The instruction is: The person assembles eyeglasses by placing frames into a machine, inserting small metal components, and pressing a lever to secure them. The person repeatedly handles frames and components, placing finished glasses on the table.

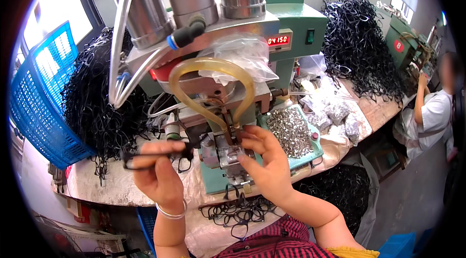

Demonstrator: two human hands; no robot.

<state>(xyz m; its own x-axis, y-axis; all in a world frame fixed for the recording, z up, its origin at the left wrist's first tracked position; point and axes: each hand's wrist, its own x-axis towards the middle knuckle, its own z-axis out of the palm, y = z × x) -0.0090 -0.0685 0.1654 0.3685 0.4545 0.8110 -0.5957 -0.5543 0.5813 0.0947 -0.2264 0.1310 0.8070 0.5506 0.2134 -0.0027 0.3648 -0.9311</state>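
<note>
My left hand (164,180) grips a black eyeglass frame (154,155), blurred, left of the machine's work point. A silver metal fixture (230,155) sits at the front of the green bench machine (296,20). Over this fixture my right hand (267,161) reaches in from the right, thumb and fingers apart, fingertips close to the metal tooling. I make out nothing between them. Above the fixture arches a yellowish hose loop (212,63), coming down to the tooling. To the right of my right hand lies a green tray (315,148) full of small metal parts (290,131).
Piles of black eyeglass frames (357,39) rise on both sides of the machine. More loose frames (238,209) lie at the front edge. A blue crate (43,97) leans at the left, bags of parts (337,112) stand at the right. A person (434,112) works further right.
</note>
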